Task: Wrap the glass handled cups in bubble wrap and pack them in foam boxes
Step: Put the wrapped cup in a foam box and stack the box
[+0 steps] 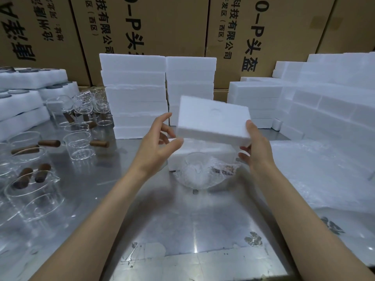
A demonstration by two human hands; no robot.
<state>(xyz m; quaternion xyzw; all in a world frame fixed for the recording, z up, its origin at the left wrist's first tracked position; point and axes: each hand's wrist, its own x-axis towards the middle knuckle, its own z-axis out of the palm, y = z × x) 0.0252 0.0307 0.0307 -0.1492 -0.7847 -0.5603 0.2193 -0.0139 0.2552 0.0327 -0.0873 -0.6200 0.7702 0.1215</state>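
A white foam lid (213, 120) hangs tilted above the table's middle, gripped at its right end by my right hand (254, 147). My left hand (160, 138) is at the lid's left end, fingers spread, thumb touching the lower corner. Under the lid sits the foam box base (205, 154). A glass cup wrapped in bubble wrap (199, 172) lies on its side against the base's near edge. Several bare glass cups with brown wooden handles (79, 145) stand on the left.
Stacks of foam boxes (136, 98) rise behind and at the right (324, 102). Sheets of bubble wrap (324, 171) lie at the right. Foam trays (22, 98) are stacked far left. Cardboard cartons (162, 27) wall off the back of the steel table (178, 224).
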